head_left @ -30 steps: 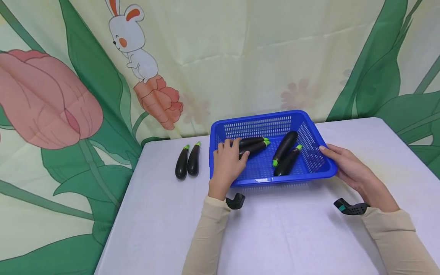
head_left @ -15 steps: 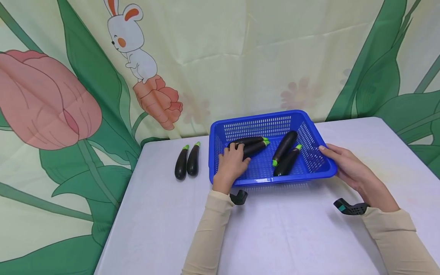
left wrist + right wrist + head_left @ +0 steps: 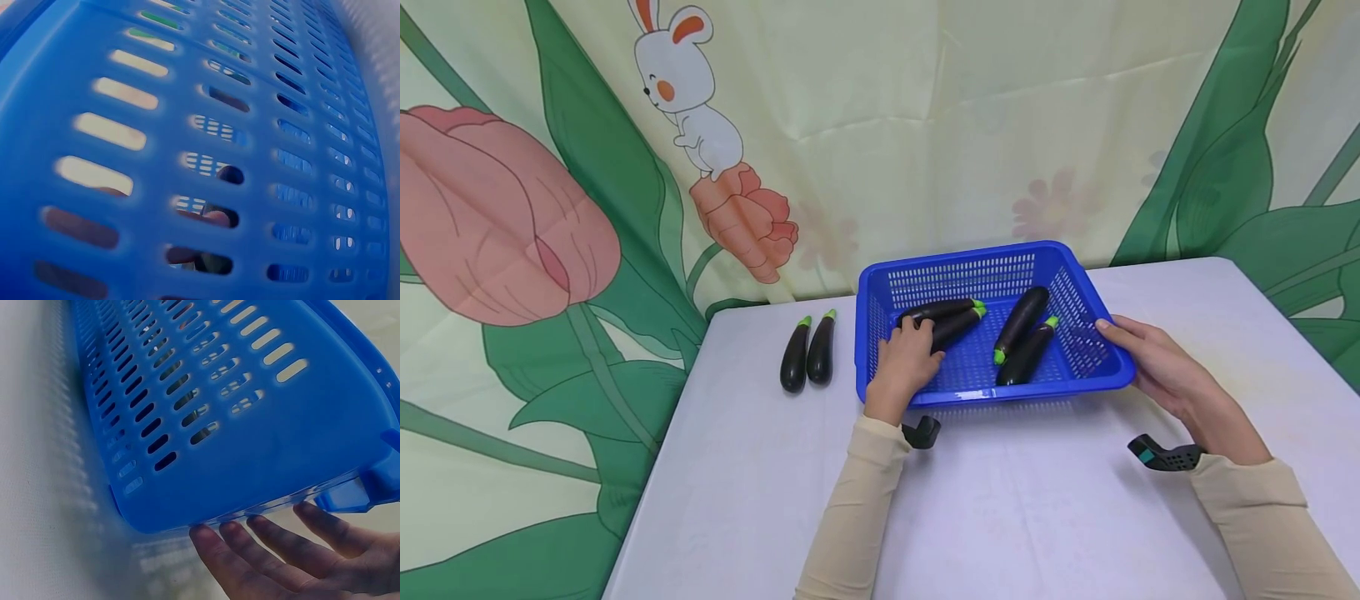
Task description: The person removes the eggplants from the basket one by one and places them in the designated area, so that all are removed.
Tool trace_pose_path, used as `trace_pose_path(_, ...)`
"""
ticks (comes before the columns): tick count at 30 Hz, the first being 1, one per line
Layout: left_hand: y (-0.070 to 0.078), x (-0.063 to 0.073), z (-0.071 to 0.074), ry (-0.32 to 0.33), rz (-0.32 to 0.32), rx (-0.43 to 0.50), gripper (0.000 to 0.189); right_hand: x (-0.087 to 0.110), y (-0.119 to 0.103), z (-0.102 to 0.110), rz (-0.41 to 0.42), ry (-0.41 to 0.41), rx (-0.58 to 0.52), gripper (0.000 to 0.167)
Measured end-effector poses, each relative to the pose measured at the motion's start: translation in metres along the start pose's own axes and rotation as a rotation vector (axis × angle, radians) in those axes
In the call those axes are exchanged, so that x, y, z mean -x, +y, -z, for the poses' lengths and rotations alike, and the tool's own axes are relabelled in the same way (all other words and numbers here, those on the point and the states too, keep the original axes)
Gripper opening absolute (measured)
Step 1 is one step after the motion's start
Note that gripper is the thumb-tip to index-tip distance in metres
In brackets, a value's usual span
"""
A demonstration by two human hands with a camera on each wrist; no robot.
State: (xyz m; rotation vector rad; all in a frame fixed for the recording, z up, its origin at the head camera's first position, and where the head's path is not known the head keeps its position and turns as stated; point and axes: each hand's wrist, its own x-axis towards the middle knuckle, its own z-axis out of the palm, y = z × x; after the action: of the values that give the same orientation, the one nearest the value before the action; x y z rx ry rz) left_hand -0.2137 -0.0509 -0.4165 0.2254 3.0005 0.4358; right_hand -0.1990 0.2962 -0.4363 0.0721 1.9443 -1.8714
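A blue slotted plastic basket (image 3: 977, 392) stands on the table with two pairs of eggplants inside. My left hand (image 3: 904, 365) reaches over its front left rim and grips the thick end of the nearer left eggplant (image 3: 957, 327). Behind that lies another eggplant (image 3: 942, 309). Two more, a rear eggplant (image 3: 1024, 317) and a front eggplant (image 3: 1028, 354), lie slanted on the right. My right hand (image 3: 1161, 362) holds the basket's right end, thumb on the rim. In the right wrist view its fingers (image 3: 269, 540) touch the outer wall. The left wrist view mostly shows the basket wall (image 3: 250, 81).
Left of the basket, two eggplants lie side by side on the white tablecloth: a left eggplant (image 3: 795, 357) and a right eggplant (image 3: 822, 350). A printed curtain (image 3: 910, 150) hangs close behind the table.
My left hand has shifted slightly right and toward the front inside the basket, lowering onto the nearer eggplant. The right hand and the basket stay where they were.
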Motion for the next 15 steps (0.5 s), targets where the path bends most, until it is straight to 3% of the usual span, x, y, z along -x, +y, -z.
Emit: trace_pose_path(15,-0.0027,0.0006,-0.0018,-0.105,-0.006,0.028,0.049,-0.0004,-0.0004,-0.0003,-0.006,0.003,0.038,0.088)
